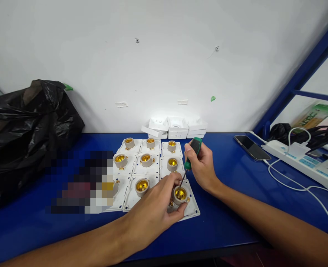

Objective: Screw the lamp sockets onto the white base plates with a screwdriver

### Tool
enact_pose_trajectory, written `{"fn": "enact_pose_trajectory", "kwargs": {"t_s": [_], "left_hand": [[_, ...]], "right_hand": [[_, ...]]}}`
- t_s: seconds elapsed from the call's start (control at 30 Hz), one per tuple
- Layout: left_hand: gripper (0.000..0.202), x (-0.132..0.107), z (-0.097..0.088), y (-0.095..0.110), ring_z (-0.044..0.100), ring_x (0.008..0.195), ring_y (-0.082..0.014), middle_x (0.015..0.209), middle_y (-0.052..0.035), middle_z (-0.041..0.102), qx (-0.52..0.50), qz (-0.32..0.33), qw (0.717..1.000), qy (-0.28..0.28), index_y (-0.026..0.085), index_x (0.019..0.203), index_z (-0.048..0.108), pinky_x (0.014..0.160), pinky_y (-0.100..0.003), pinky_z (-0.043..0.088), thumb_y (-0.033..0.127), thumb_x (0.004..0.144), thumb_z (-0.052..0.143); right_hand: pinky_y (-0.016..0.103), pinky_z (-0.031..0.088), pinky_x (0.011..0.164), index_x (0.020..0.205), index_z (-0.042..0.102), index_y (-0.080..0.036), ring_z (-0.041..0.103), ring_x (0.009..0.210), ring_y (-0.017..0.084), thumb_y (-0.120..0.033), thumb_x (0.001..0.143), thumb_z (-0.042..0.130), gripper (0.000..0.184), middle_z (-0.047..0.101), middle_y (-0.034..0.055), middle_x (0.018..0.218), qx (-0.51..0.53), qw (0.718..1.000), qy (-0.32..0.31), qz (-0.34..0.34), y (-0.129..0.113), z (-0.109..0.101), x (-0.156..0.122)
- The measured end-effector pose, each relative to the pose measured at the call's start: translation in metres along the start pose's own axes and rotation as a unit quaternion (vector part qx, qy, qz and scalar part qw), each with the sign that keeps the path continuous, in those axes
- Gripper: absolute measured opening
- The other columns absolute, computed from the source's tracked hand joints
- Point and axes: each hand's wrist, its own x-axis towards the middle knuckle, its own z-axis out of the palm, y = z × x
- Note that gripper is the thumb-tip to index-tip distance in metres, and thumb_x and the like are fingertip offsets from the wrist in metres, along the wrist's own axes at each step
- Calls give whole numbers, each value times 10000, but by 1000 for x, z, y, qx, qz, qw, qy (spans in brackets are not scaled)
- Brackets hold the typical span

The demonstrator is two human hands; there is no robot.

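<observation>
My right hand is closed round the green and black handle of a screwdriver. Its thin shaft slants down to the left, and the tip is inside the brass-lined cup of a lamp socket. That socket sits on a white square plate at the near right of a group. Around the socket's rim, the thumb and fingers of my left hand grip it from the left. Several similar lamp sockets on white plates lie in rows beside and behind it, their open ends facing up.
White plastic covers are stacked against the wall. A black plastic bag stands at the left, beside a blurred patch. To the right lie a phone, a white power strip and loose white cables on the blue table.
</observation>
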Motion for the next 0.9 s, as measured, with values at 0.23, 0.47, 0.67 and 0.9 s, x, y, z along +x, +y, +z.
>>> {"fn": "enact_pose_trajectory", "kwargs": {"t_s": [0.23,0.47,0.67,0.9], "left_hand": [[451,-2,1,-3,717,979,-231,1121,-35,688,13,15,1000,14,271,1274,465,880,-350,582,152,892,675],[432,-1,1,-1,719,969,-234,1111,-41,692,5,1,1000,7,264,1260,475,866,-352,586,167,890,676],[406,-1,1,-3,718,1011,-256,1145,-57,693,7,5,1000,4,263,1256,478,883,-386,588,187,904,667],[415,-2,1,-2,713,1035,-261,1169,-54,691,11,-2,1000,-9,268,1280,468,891,-401,580,196,923,666]], "right_hand": [[266,407,464,801,542,-241,423,520,103,-439,976,646,284,480,-60,631,-13,1000,0,-26,1,-3,0],[289,405,475,782,511,-258,420,515,111,-387,976,652,272,483,-60,633,-52,993,-4,-106,-7,-6,-3],[299,405,472,801,557,-274,431,512,120,-331,928,696,197,515,-52,650,-84,978,-22,-188,-16,-8,-9],[291,409,470,817,549,-278,454,524,123,-292,954,671,185,510,-49,663,-104,968,-29,-228,-15,-9,-9]]}}
